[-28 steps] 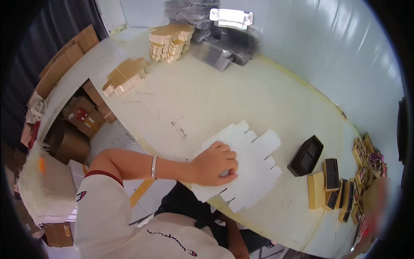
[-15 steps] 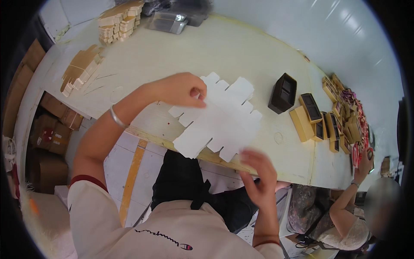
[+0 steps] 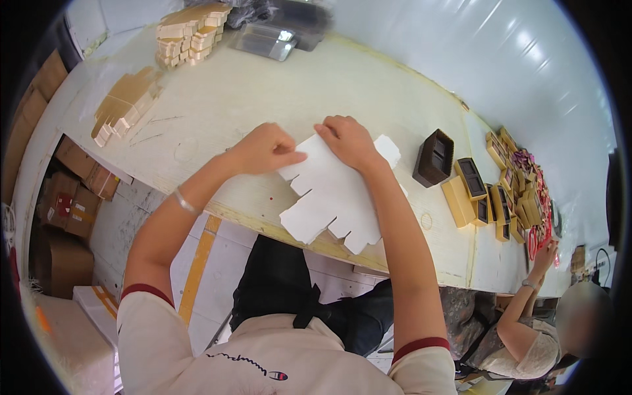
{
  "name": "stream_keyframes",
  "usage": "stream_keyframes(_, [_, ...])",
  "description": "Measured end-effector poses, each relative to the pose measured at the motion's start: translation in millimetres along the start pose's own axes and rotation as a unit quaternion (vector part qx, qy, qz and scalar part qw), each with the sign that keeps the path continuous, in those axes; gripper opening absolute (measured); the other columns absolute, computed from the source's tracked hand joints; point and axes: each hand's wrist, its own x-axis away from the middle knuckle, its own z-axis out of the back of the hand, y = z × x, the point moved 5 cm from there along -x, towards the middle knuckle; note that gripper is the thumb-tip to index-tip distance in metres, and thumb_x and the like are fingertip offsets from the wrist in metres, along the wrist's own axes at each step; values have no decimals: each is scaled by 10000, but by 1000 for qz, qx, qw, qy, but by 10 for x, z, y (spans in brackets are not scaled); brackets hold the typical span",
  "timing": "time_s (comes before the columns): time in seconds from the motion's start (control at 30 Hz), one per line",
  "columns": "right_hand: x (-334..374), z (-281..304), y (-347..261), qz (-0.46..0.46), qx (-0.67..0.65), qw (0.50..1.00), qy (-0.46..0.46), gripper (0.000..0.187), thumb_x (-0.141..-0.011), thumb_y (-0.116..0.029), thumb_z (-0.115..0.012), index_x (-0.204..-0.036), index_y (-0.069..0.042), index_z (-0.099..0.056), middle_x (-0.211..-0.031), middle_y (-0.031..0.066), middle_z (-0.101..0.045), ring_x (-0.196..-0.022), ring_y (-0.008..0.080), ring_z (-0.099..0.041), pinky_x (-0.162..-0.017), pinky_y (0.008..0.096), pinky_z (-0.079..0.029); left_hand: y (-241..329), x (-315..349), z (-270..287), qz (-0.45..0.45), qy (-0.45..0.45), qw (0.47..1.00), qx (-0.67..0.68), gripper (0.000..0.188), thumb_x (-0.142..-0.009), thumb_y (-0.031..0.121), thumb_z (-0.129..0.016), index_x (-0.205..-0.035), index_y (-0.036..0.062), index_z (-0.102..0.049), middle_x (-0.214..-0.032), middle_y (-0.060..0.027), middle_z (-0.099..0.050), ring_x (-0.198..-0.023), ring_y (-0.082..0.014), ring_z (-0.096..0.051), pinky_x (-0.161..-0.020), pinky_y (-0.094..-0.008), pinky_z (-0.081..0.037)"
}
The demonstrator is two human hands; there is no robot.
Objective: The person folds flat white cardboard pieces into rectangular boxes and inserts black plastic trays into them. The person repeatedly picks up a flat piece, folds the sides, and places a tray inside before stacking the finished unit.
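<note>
A flat white cardboard box blank (image 3: 332,197) with slotted flaps lies near the table's front edge, stacked or single I cannot tell. At its left far corner is my left hand (image 3: 263,148), fingers curled in and thumb reaching over the blank's edge; whatever is between them is hidden. My right hand (image 3: 349,139) bends its fingers over the far edge of the blank, closed on it, and my right forearm covers the blank's right side. To the right stands a dark brown plastic tray insert (image 3: 434,158).
Gold boxes (image 3: 471,191), some with dark inserts, crowd the right side beside red ribbons (image 3: 543,204). Bundled flat cartons (image 3: 125,102) and a taller carton stack (image 3: 191,36) stand far left, near clear plastic sheets (image 3: 266,41). A co-worker (image 3: 520,336) works at the right.
My right hand has moved from the table's front edge up to the far edge of the blank. My left hand has shifted slightly left and down.
</note>
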Motion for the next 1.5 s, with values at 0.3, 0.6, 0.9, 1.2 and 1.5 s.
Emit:
stream_keyframes(0.3, [48,260,788,-190,35,978,76,419,-949,-388,-472,-884,-16,-655,-932,190,-668,-925,377,-597,-810,469,-476,498,1664,39,87,243,954,155,408,-811,37,-679,-552,22,-364,-532,-22,-347,-522,-128,-315,-501,-294,-272])
stream_keyframes(0.6, [76,162,546,-112,3,993,46,380,-930,-378,-512,-985,-36,-668,-972,186,-665,-955,365,-596,-833,450,-480,-161,948,745,142,323,925,-143,466,-903,223,-647,-612,-12,-370,-548,-74,-291,-523,-137,-268,-479,-329,-253])
stream_keyframes(0.9, [1466,938,-152,65,-38,989,126,482,-799,-217,-717,-1232,-59,-578,-1288,180,-533,-1235,359,-461,-1018,417,-391,-1219,251,1454,196,275,869,-362,472,-898,393,-615,-656,-8,-559,-593,-154,-529,-546,-333,-502,-548,-418,-400])
stream_keyframes(1.2, [2099,139,-376,-34,242,955,166,721,-628,-437,-773,-1262,-149,-587,-1295,155,-523,-1154,331,-505,-942,470,-398,275,-166,20,-14,-49,979,-195,556,-843,359,-676,-1300,82,-522,-1360,-191,-468,-1326,-345,-374,-1108,-437,-289])
stream_keyframes(1.5, [1248,193,-408,-7,-13,985,173,451,-746,-230,-760,-1134,-41,-626,-1229,172,-545,-1152,339,-505,-968,421,-406,444,68,-207,-50,-74,969,-229,582,-833,358,-682,-1307,62,-520,-1429,-167,-423,-1368,-353,-322,-1123,-506,-237])
